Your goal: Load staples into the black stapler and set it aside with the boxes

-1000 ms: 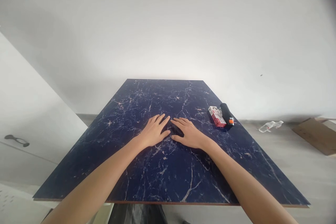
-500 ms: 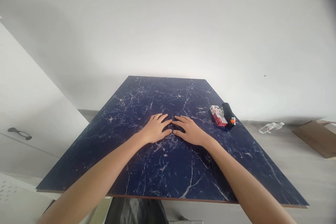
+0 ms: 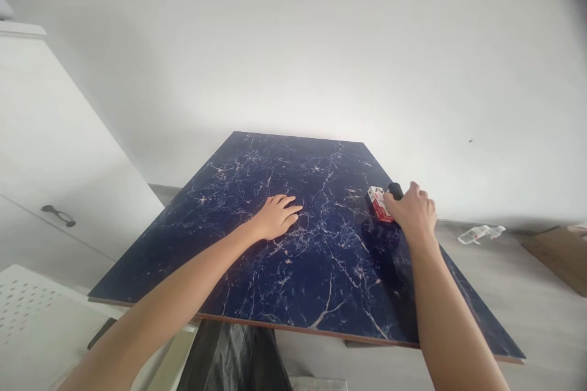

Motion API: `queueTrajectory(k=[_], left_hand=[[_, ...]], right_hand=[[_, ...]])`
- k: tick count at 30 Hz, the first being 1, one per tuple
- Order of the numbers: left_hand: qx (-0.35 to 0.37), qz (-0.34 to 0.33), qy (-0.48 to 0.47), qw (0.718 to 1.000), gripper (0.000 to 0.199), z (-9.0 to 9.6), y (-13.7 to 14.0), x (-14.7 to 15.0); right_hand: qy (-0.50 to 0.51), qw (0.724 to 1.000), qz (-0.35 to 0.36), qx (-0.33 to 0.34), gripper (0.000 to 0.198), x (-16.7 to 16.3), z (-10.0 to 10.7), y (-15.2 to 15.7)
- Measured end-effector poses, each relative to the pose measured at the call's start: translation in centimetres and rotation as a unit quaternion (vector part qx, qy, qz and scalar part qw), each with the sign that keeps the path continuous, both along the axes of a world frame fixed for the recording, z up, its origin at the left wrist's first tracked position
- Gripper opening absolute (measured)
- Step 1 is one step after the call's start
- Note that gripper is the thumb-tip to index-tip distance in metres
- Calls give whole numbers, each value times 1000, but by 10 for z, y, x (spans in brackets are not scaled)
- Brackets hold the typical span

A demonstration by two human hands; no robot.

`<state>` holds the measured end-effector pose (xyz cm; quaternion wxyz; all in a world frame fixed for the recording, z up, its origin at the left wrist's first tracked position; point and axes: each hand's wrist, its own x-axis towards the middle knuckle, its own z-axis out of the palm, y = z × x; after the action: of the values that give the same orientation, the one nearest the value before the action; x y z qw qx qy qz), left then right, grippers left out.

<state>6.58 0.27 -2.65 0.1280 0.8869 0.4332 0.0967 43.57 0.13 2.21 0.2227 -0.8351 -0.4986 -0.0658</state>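
My left hand [image 3: 276,217] lies flat on the dark blue marble-patterned table [image 3: 284,293], its fingers spread and nothing in it. Over at the table's right edge, my right hand [image 3: 415,211] is above a black cylindrical object [image 3: 395,190], with the thumb apart from the bent fingers. The hand covers most of that cylinder, and whether they touch is hard to see. Just left of the thumb stands a small red and white box [image 3: 380,204], close against the cylinder.
A white cabinet [image 3: 68,153] with a dark handle [image 3: 58,215] stands at the left. Behind the table rises a pale wall [image 3: 293,43]. On the floor to the right lie a clear plastic bottle [image 3: 479,233] and a brown cardboard box [image 3: 557,253]. Black plastic [image 3: 233,357] shows below the front edge.
My right hand has left its place beside the left hand and moved right to the black cylinder. The left hand stays on the table. The view has shifted slightly left.
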Motion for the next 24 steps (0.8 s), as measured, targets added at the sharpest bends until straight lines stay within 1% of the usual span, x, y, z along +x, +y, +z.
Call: queueTrajectory(k=[2,4,7,9,12,15,17,19,21,24], left_hand=[[-2,-4,-2,1000,61,0,0,-1],[-4,-8,1,1000,66,0,1,-2],[-13,-15,8,1000,71,-1,0,-3],[-13,-14,-3,1000,73,0,0,-3],[12,-1,-42,999,76,6,0,-4],[51,18,-79,995,74,19,2,-15],[77,37,-108,990,68,27,4,-32],[99,51,-145,983,60,31,7,-56],[105,67,-191,974,51,30,11,-85],[113,148,-253,949,45,26,21,-122]], right_hand=[[35,995,-37,-84,78,13,-5,2],[39,991,-36,-126,70,21,-10,5],[13,992,-12,-127,55,25,-12,7],[8,993,4,-115,53,23,-12,8],[21,995,36,-93,53,8,-12,10],[49,993,76,-72,52,-20,-13,12],[84,989,107,-55,52,-46,-15,15],[133,978,154,-43,53,-77,-17,19],[163,971,175,-24,54,-110,-19,24],[200,958,204,-14,49,-163,-22,32]])
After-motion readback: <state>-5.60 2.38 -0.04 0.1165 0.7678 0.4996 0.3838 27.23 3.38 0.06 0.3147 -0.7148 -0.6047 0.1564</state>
